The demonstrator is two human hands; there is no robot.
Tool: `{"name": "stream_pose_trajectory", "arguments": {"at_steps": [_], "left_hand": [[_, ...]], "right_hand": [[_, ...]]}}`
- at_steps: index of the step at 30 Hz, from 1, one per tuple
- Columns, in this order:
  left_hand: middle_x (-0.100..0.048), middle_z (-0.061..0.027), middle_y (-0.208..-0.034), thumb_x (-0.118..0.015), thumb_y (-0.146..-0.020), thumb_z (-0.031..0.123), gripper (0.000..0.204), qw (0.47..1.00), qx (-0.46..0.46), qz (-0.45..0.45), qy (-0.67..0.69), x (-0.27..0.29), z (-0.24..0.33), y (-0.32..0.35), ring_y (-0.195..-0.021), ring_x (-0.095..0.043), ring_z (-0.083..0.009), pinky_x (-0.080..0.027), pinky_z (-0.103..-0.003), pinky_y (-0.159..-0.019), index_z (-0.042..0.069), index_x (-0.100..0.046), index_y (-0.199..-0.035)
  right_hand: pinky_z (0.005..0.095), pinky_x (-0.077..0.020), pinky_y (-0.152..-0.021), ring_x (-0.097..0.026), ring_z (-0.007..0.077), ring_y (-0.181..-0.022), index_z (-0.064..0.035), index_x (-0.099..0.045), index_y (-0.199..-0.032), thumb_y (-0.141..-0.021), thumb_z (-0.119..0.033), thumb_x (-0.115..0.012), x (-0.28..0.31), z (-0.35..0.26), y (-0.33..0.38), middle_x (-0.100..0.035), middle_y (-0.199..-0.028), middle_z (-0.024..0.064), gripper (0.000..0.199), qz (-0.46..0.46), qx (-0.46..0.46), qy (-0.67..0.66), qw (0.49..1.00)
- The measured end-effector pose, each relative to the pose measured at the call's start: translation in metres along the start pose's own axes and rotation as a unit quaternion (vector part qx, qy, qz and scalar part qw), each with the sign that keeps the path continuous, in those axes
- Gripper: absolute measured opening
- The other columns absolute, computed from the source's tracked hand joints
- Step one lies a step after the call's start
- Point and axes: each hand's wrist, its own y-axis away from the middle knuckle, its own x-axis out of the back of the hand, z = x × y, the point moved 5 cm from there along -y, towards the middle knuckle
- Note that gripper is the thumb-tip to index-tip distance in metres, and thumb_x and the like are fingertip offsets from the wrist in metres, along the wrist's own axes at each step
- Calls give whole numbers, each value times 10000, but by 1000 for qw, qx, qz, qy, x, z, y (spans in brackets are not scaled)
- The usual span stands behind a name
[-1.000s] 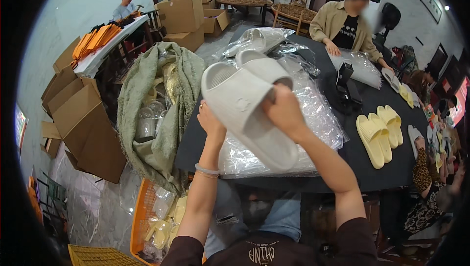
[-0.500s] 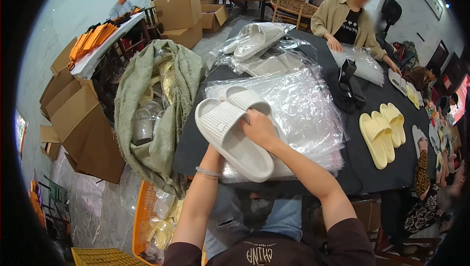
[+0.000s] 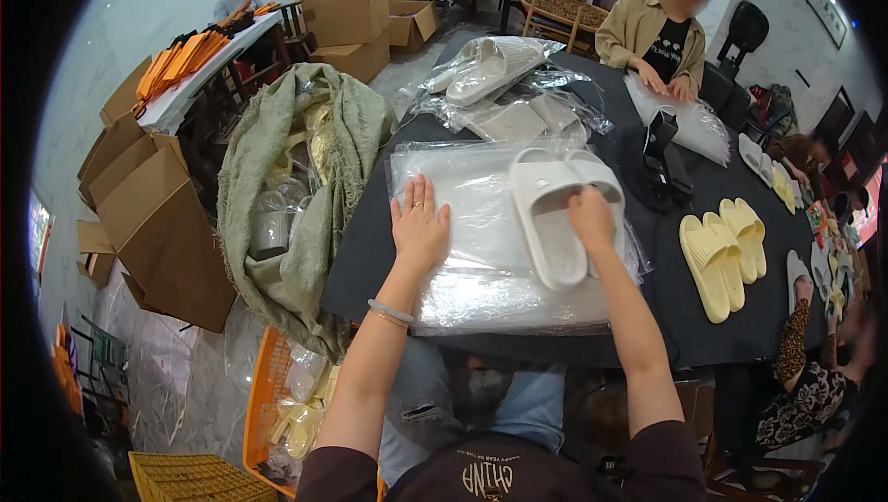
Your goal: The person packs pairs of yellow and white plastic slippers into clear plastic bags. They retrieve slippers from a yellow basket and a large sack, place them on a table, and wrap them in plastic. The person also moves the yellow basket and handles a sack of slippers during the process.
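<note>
Left hand (image 3: 421, 232) flat on a stack of clear plastic bags (image 3: 476, 303); right hand (image 3: 592, 217) gripping a pair of grey slippers (image 3: 553, 226) over the stack. Yellow slippers (image 3: 710, 271) rest farther right on the dark table (image 3: 773, 310); bagged slippers (image 3: 490, 67) lie beyond.

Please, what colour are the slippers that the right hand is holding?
The slippers in the right hand are off-white, seen best in the head view.
</note>
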Motion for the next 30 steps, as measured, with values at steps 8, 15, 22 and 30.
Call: {"name": "stream_pose_trajectory", "arguments": {"at_steps": [8,15,22,30], "left_hand": [[-283,-157,-1507,-398,-959,412,638,993,-37,52,96,26,5,3,-1416,-219,-269,-154,-484,-1136,-6,-300,-1431],[-261,-225,-1496,-413,-941,503,732,975,-174,-113,80,65,59,101,-1413,-201,-340,-166,-490,-1131,-34,-288,-1424],[-172,-221,-1529,-437,-834,692,964,975,-146,-168,20,44,38,108,-1429,-134,-355,-89,-538,-1131,-19,-236,-1452],[-168,-227,-1528,-498,-781,720,1035,974,-171,-149,27,45,48,110,-1424,-138,-371,-96,-556,-1122,-21,-228,-1453]], "right_hand": [[512,-464,-817,-602,434,-942,37,-597,-958,-845,-307,-524,13,29,-11,-619,-1035,259,369,54,-18,-14,998],[506,-465,-799,-593,435,-925,34,-594,-919,-823,-256,-563,44,-41,25,-626,-950,258,307,16,54,-98,994],[496,-474,-814,-591,384,-939,-2,-564,-958,-808,-209,-556,-2,-59,77,-609,-989,207,256,-39,174,-47,983],[504,-453,-834,-585,434,-961,33,-571,-963,-825,-245,-542,23,75,-8,-604,-1025,276,312,39,10,-29,999]]}}
